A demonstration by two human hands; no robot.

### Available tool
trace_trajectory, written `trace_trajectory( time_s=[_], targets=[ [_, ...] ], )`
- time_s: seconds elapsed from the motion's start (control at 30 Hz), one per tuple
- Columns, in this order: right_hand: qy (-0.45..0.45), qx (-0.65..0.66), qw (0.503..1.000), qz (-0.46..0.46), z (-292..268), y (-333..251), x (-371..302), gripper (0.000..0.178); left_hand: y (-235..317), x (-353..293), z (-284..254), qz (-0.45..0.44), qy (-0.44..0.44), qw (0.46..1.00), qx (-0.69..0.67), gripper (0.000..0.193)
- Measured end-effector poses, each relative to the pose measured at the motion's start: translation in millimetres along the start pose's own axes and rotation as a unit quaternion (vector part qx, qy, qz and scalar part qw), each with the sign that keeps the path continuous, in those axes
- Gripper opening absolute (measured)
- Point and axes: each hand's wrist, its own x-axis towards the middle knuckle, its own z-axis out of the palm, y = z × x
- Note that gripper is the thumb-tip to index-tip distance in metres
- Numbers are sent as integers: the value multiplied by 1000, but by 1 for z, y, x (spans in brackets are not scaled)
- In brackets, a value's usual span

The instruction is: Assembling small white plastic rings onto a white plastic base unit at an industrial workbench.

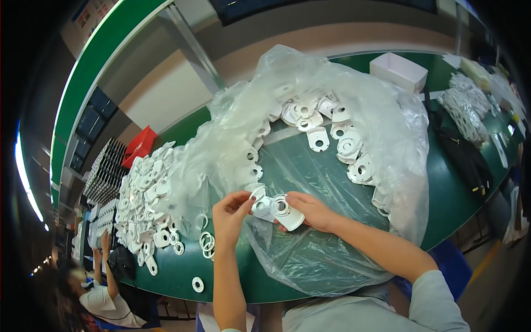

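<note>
- Your left hand (pixel 229 213) is nearly closed, thumb and fingers pinching the outer edge of a white plastic piece (pixel 261 208), which sits just to the right of your fingertips.
- Your right hand (pixel 311 211) is partly curled around a second white piece (pixel 293 222), which has a round, ringed opening; this piece lies to the left of your palm, thumb along its upper side and some fingertips showing under its lower edge.
- Both pieces are between your two hands, side by side, their near edges meeting or overlapping; you cannot tell from here whether they are joined.
- They are held up over a clear plastic bag (pixel 315 271) spread on the green table (pixel 171 281).
- Beyond your hands, more white pieces lie in an arc along the bag's bunched-up folds, with one piece (pixel 318 139) just inside that arc.
- To the left of your left hand, several white rings (pixel 207 245) lie close by, and a single white disc (pixel 198 284) sits nearer the table's front edge.
- Farther left is a large heap of white parts (pixel 141 193), with a red bin (pixel 139 146) behind it.
- A white box (pixel 395 77) stands at the far right, behind the bag.
</note>
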Motion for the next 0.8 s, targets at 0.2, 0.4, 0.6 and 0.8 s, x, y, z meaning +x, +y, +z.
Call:
trace_trajectory(
  time_s=[0.2,0.4,0.6,0.8],
  targets=[
    [-9,12,1000,-10,-4,-2,0,35,-9,-12,18,25,-25,999,38,15],
    [7,42,999,-25,-1,-1,1,31,-4,-19,32,235,-10,929,286,18],
    [12,61,998,-25,-3,2,2,33,-5,-19,40,366,-12,871,328,22],
    [42,89,995,-23,-1,2,1,33,-10,-23,45,384,-60,857,338,26]
  ],
)
